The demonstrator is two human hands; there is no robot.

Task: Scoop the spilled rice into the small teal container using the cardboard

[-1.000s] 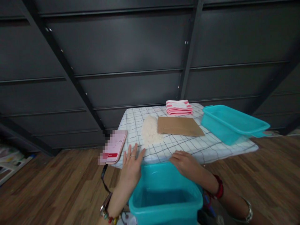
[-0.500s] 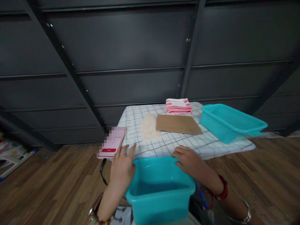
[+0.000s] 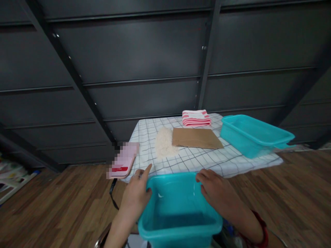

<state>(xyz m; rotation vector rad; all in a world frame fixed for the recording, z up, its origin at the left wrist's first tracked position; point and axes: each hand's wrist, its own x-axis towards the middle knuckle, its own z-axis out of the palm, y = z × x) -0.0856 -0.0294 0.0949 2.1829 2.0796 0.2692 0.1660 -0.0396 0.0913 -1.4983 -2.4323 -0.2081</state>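
Observation:
A teal plastic tub [image 3: 181,235] with water in it sits right in front of me, against the near edge of the table. My left hand [image 3: 136,194] grips its far left corner, thumb at the rim and index finger stretched forward. My right hand [image 3: 217,191] is curled over the far right rim. A ring shows on the left hand, and a red bracelet on the right wrist.
The small table [image 3: 201,162] has a white checked cloth. On it lie a heap of white rice [image 3: 164,143], a brown paper sheet [image 3: 196,137], a folded pink-striped towel [image 3: 196,117] and a second teal tub [image 3: 253,136]. A pink phone [image 3: 122,162] overhangs the left corner. Wooden floor and a dark metal wall surround it.
Both hands came off the tablecloth and back onto the near tub's far rim, left at the corner and right over the edge. The tub sits slightly nearer to me.

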